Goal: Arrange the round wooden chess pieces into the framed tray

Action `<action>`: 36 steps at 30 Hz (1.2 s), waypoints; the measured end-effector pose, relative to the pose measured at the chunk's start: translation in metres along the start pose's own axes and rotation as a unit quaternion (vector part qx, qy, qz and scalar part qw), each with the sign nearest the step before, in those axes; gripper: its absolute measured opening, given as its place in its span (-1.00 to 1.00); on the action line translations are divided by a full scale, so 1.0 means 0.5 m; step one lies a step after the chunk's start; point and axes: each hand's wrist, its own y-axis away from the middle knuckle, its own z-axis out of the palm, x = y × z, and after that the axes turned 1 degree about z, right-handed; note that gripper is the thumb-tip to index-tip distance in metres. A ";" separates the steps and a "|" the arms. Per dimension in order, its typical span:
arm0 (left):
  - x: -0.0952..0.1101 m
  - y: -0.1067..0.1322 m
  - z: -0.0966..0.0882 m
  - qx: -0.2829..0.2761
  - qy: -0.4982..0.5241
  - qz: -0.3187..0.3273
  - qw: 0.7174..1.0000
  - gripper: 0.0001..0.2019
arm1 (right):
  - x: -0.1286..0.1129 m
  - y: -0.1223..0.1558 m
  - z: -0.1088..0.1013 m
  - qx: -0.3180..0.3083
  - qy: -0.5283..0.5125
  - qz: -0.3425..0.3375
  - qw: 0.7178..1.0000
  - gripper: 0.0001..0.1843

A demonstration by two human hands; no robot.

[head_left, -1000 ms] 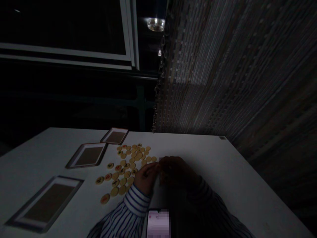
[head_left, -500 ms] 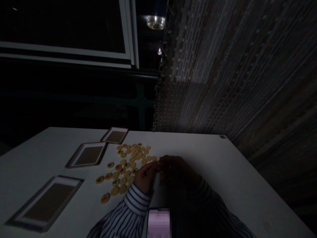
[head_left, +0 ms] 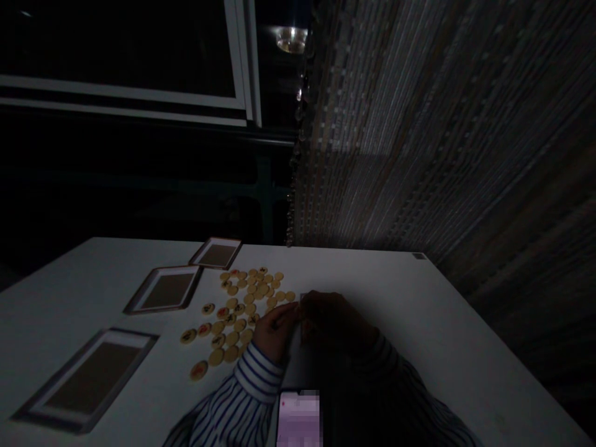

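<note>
The scene is very dark. Several round yellow game pieces (head_left: 239, 307) with red or dark marks lie scattered on a white table (head_left: 442, 347). My left hand (head_left: 274, 332), in a striped sleeve, rests beside the pieces with its fingers curled toward my right hand. My right hand (head_left: 333, 320) lies in deep shadow, touching the left; its fingers are too dark to read. Between the two hands sits a small object that I cannot make out.
Three shallow rectangular trays with dark insides lie on the left: near (head_left: 88, 379), middle (head_left: 165, 290) and far (head_left: 216, 253). A lit phone screen (head_left: 298, 419) is at the bottom edge. A bead curtain (head_left: 419, 136) hangs behind the table, a dark window at upper left.
Both hands stay together at the same spot; only slight shifts of the fingers and the camera show.
</note>
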 end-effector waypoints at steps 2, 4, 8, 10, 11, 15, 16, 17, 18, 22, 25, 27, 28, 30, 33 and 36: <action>0.000 -0.001 -0.001 0.006 0.006 -0.003 1.000 -0.71 | -0.001 0.000 0.000 0.020 -0.041 -0.024 0.999 -0.81; 0.000 -0.002 -0.001 0.020 0.010 0.001 1.000 -0.73 | -0.004 -0.001 -0.002 0.034 -0.072 -0.035 0.996 -0.82; -0.001 -0.003 -0.002 0.036 -0.001 0.016 0.999 -0.78 | -0.016 -0.007 -0.005 0.030 -0.078 -0.033 0.996 -0.78; -0.004 -0.003 -0.003 0.044 -0.014 0.021 0.999 -0.80 | -0.022 -0.010 -0.007 0.027 -0.071 -0.024 0.997 -0.79; -0.006 -0.004 -0.003 0.046 -0.016 0.023 0.999 -0.81 | -0.024 -0.011 -0.008 0.025 -0.064 -0.016 0.998 -0.80; -0.017 -0.006 -0.004 0.040 -0.002 0.019 0.999 -0.81 | -0.024 -0.013 -0.007 0.016 -0.015 0.003 1.000 -0.79; -0.019 -0.007 -0.004 0.040 0.000 0.013 0.999 -0.80 | -0.022 -0.013 -0.004 0.019 -0.008 0.001 1.000 -0.79; -0.020 -0.007 -0.003 0.044 0.001 0.008 0.999 -0.78 | -0.018 -0.014 -0.001 0.025 -0.005 -0.003 1.000 -0.79; -0.020 -0.007 -0.003 0.045 0.002 0.003 0.999 -0.76 | -0.015 -0.014 0.002 0.031 -0.004 -0.007 0.999 -0.79; -0.013 -0.005 -0.002 0.033 0.007 0.003 0.999 -0.74 | -0.005 -0.014 0.009 0.049 0.014 -0.011 0.999 -0.78; -0.005 -0.004 -0.002 0.032 0.007 -0.001 0.999 -0.74 | -0.006 -0.013 0.003 0.046 0.020 -0.023 0.998 -0.76; -0.003 -0.005 -0.003 0.030 0.010 -0.012 0.999 -0.73 | -0.007 -0.012 -0.003 0.046 0.023 -0.031 0.998 -0.74; -0.003 -0.006 -0.004 0.030 0.012 -0.015 0.999 -0.73 | -0.007 -0.012 -0.005 0.049 0.022 -0.033 0.998 -0.73; -0.004 -0.009 -0.004 0.032 0.014 -0.017 0.999 -0.73 | -0.006 -0.011 -0.010 0.047 0.019 -0.038 0.998 -0.72; -0.005 -0.009 -0.002 0.023 0.025 -0.015 0.999 -0.74 | -0.003 -0.009 -0.013 0.038 0.007 -0.047 0.998 -0.72; -0.003 -0.005 0.002 0.024 0.041 -0.009 0.999 -0.78 | -0.003 -0.007 -0.013 0.049 0.004 -0.049 0.998 -0.72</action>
